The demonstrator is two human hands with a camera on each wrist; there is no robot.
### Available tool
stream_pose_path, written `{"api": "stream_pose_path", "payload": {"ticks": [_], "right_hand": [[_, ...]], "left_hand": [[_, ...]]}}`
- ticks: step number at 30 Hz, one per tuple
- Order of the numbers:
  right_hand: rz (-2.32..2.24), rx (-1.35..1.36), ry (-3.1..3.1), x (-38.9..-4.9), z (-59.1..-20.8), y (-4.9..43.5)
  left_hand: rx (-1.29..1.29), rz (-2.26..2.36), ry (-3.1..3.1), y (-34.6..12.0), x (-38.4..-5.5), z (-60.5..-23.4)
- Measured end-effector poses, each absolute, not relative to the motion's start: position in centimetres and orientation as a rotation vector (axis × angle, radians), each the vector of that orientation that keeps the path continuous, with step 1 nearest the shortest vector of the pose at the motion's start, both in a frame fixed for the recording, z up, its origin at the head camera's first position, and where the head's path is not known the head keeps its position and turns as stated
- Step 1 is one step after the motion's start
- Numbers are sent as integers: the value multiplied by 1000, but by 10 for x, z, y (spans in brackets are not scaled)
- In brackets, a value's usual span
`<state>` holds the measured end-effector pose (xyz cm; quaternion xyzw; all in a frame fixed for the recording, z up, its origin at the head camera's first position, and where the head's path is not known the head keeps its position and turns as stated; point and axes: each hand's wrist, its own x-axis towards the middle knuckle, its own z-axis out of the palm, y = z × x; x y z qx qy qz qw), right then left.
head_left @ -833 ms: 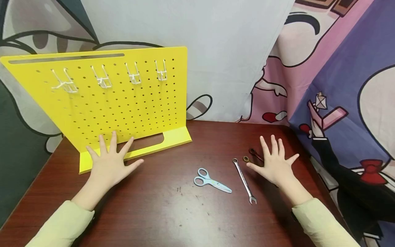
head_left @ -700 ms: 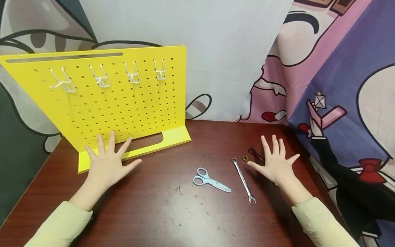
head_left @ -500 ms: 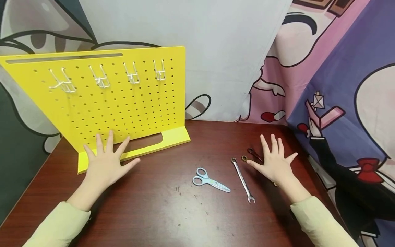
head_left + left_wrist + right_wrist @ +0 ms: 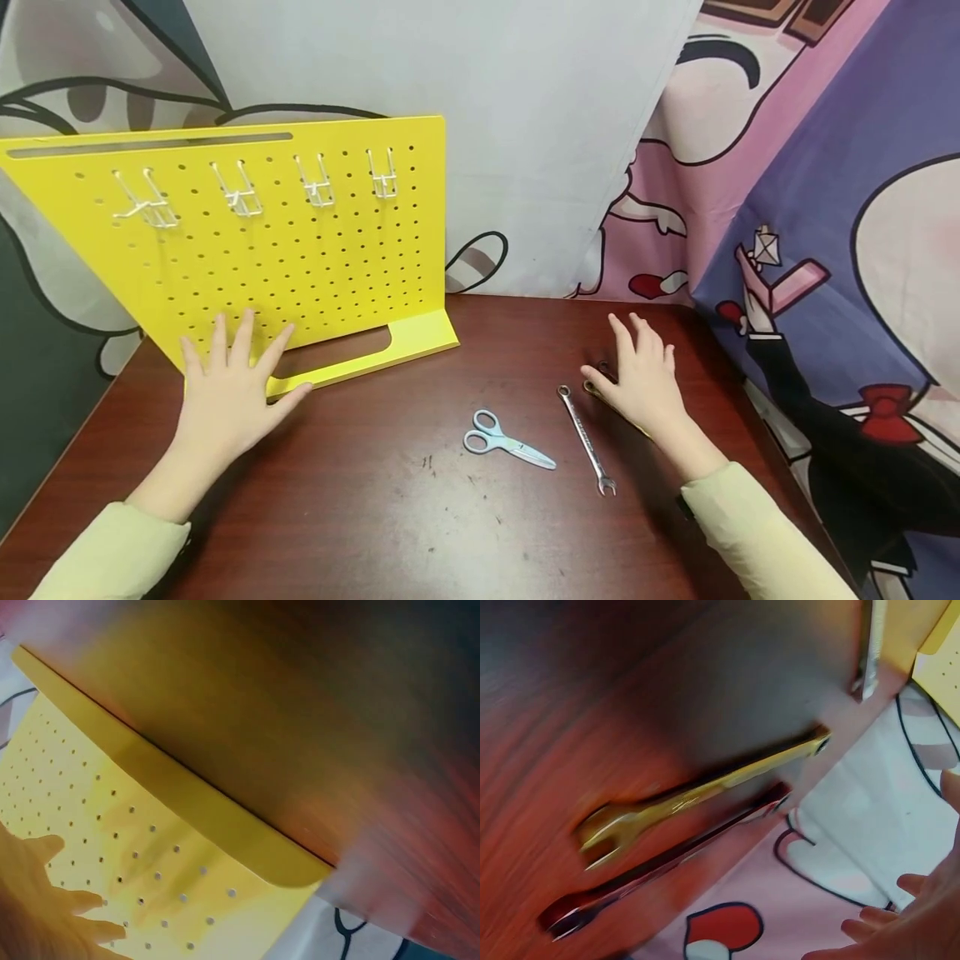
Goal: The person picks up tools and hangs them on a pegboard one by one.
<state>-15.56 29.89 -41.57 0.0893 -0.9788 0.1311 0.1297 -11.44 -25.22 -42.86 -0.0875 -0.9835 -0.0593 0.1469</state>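
Observation:
My left hand, fingers spread and holding nothing, is in front of the lower left of a yellow pegboard. On the right, my right hand hovers above a brass-coloured wrench and a dark reddish wrench, hiding much of both in the head view. Its fingers are extended and grip nothing. Just left of that hand lies a silver combination wrench, ring end away from me. Further left rest light blue scissors, closed, with their handles toward the board.
White wire hooks hang in a row near the pegboard's top. The board stands on its yellow base on a dark reddish-brown table. Behind the table hang a pale sheet and a cartoon-printed cloth at the right.
My right hand has shifted left over the wrenches, its fingers drawing closer together. My left hand has drifted left, still spread. The head view has turned slightly; the tools lie as before.

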Motion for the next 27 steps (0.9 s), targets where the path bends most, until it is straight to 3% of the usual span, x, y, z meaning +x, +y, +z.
{"api": "stream_pose_path", "payload": {"ticks": [16, 27], "right_hand": [[600, 464, -2634, -180, -403, 231], [855, 488, -2607, -208, -397, 177]], "left_hand": [[-253, -315, -2576, -285, -106, -408], [0, -477, -2396, -306, -103, -389]]}}
